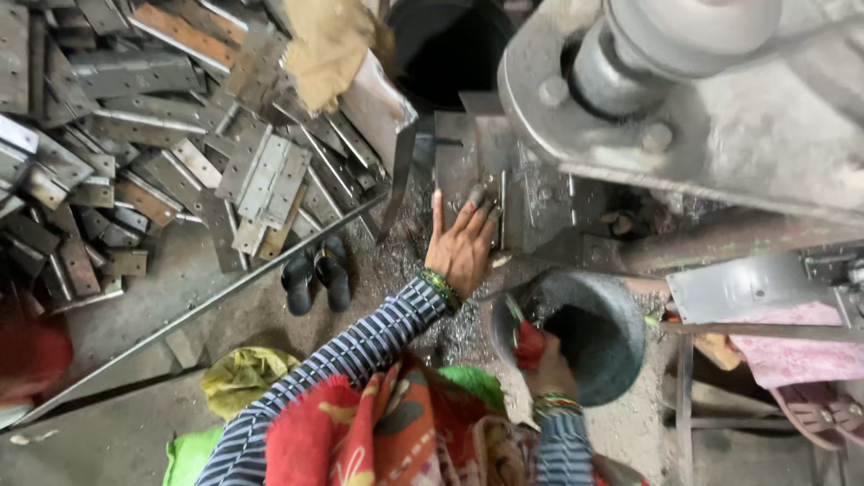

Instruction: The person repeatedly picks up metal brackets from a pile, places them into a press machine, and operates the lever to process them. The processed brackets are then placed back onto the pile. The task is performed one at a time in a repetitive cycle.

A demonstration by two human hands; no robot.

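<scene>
Reaching forward, the person's left hand lies with fingers spread and extended on a flat metal piece that sits on the bed of a grey press machine; the hand is open and flat, pressing rather than gripping. The right hand is lower, at the rim of a round dark metal bowl, closed around something red whose kind cannot be told. Both wrists wear bangles and striped sleeves. A pile of metal hinges covers the floor to the left, with a pair of black sandals near a long metal rod.
</scene>
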